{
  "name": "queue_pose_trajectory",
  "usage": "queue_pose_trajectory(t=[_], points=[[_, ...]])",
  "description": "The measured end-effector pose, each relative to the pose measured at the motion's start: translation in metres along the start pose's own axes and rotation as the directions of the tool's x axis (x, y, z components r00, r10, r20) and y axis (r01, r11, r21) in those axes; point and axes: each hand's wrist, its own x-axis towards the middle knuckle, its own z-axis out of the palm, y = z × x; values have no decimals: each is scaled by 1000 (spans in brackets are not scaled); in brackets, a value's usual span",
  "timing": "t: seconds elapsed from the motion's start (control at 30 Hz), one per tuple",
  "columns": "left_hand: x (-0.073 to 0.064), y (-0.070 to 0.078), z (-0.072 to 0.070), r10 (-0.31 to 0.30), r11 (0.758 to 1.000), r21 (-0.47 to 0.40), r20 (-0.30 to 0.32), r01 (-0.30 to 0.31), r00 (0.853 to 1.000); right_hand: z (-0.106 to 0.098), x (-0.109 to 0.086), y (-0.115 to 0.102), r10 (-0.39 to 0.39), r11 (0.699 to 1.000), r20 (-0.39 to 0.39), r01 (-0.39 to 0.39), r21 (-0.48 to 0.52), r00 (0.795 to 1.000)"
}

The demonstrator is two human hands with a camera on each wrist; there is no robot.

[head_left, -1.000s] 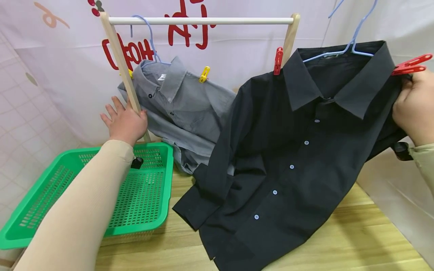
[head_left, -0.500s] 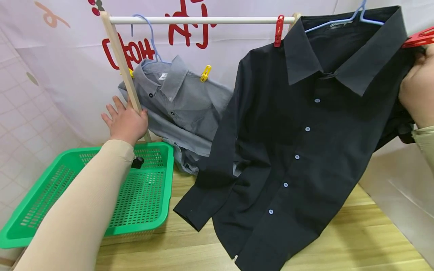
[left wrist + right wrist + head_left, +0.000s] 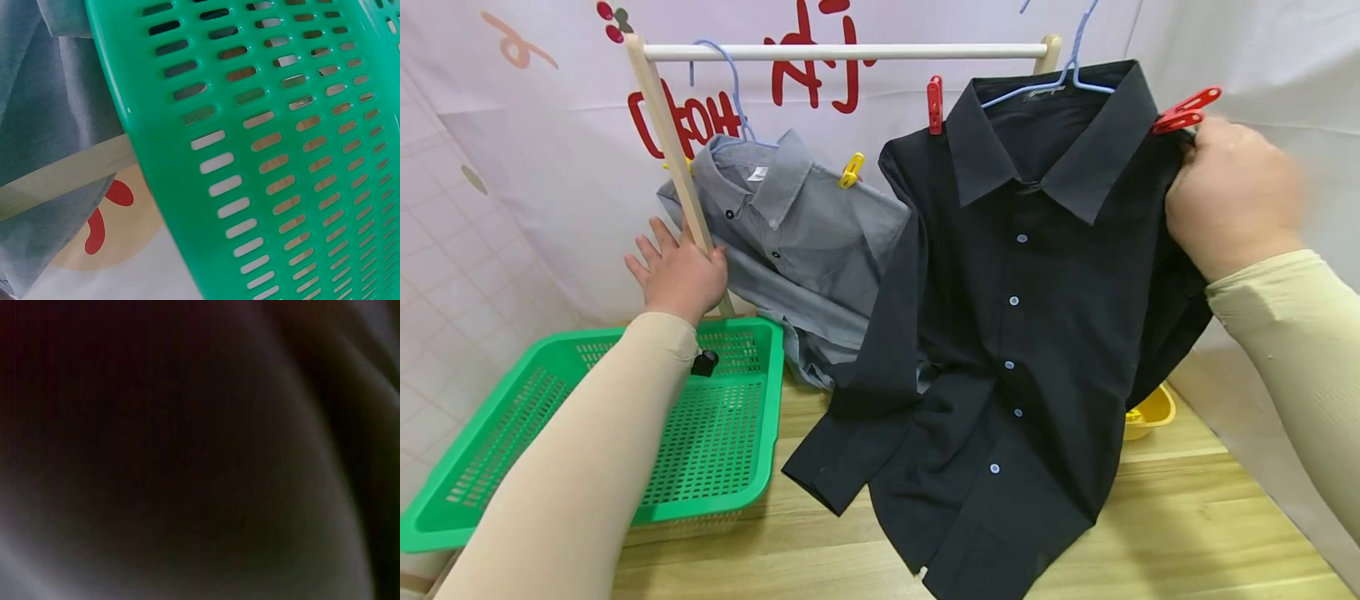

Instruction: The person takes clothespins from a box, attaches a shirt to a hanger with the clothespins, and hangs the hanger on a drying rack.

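Observation:
A black button-up shirt [image 3: 970, 308] hangs on a blue wire hanger [image 3: 1078, 58], with red clothespins [image 3: 935, 106] on its shoulders. My right hand [image 3: 1236, 200], slightly blurred, grips the shirt at its right-side shoulder, just below the second clothespin. Spread fingers of my left hand [image 3: 673, 271] rest against the left post [image 3: 662, 125] of a small drying rack, its thumb on the post's other side. From the rack's rod [image 3: 850, 52] hangs a grey shirt [image 3: 820, 217] with yellow clothespins [image 3: 852, 170]. The black shirt's hook stands right of the rod, apart from it. The right wrist view is dark and blurred.
A green plastic basket [image 3: 707, 503] stands at the left; the left wrist view shows its slotted wall [image 3: 181, 181] close up. Behind the black shirt's right side, a yellow bowl [image 3: 1161, 412] is partly hidden. Wooden tabletop [image 3: 1210, 533] shows at the front right.
The black shirt rises, then moves left and slightly down with my right hand, bringing its hanger closer to the rack. The yellow bowl comes into sight. My left hand stays at the post.

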Motion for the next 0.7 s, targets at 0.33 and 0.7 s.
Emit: queue_pose_trajectory(t=[0.33, 0.7], points=[[-4, 2, -1, -5, 1000, 8, 7, 5, 1000, 18, 8, -25, -69, 996, 31, 67, 65, 997], [-5, 3, -2, -18, 1000, 2, 2, 18, 1000, 24, 20, -50, -22, 999, 182, 13, 48, 983]])
